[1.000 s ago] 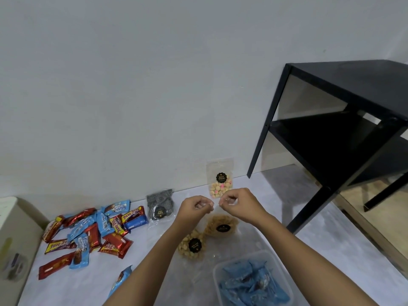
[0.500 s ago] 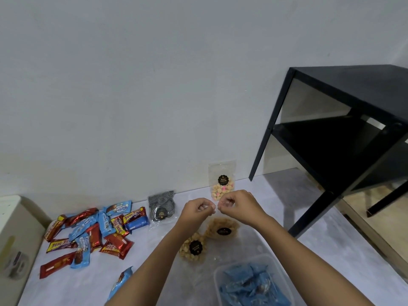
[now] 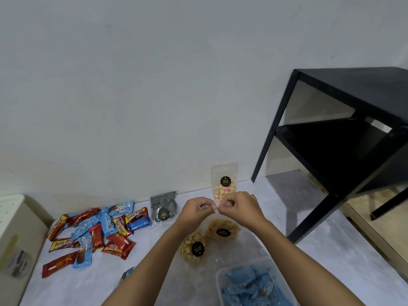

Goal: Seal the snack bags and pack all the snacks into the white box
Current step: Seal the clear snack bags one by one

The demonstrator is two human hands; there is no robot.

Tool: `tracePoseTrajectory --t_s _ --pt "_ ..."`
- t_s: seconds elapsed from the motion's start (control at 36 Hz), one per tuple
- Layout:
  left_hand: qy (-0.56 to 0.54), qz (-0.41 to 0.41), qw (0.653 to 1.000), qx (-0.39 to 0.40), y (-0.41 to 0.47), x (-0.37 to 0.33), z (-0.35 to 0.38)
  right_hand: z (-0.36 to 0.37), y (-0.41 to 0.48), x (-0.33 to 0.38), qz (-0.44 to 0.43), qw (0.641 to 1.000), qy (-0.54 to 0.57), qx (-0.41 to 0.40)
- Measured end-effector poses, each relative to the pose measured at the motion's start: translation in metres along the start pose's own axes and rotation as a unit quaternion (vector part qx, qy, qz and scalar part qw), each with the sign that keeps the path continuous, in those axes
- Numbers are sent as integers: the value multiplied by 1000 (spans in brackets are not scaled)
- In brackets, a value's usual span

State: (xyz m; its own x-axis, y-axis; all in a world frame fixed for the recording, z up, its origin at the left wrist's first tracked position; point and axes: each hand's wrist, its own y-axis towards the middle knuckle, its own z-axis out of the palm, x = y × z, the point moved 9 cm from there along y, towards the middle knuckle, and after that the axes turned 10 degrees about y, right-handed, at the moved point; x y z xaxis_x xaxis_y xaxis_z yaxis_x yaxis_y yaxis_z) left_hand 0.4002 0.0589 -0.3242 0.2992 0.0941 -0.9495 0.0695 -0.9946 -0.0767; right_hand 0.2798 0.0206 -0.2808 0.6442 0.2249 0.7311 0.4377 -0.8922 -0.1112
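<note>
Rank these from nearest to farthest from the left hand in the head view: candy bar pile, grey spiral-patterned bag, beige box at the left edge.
1. Grey spiral-patterned bag, just left of the left hand.
2. Candy bar pile, farther left.
3. Beige box, at the far left edge.

— What stands behind it all?
— A plain pale wall point(image 3: 154, 85), evenly lit, running across the far side.
— And to the right?
— A black side table point(image 3: 364, 89) with a lower shelf point(image 3: 326, 140), its legs on a pale marbled surface point(image 3: 298, 257). A grey shadow lies under it. At the right edge runs a strip of wood-toned floor point(image 3: 393, 237).
</note>
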Motion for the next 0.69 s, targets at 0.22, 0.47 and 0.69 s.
tracePoseTrajectory --t_s 0.22,0.47,0.69 --pt "54 4 999 6 1 2 -12 5 7 -4 1 995 82 65" --pt "39 -2 999 -37 0 4 -27 -14 15 -25 34 995 63 68" --pt "35 -12 995 -91 0 2 -31 -15 19 -27 27 998 56 17"
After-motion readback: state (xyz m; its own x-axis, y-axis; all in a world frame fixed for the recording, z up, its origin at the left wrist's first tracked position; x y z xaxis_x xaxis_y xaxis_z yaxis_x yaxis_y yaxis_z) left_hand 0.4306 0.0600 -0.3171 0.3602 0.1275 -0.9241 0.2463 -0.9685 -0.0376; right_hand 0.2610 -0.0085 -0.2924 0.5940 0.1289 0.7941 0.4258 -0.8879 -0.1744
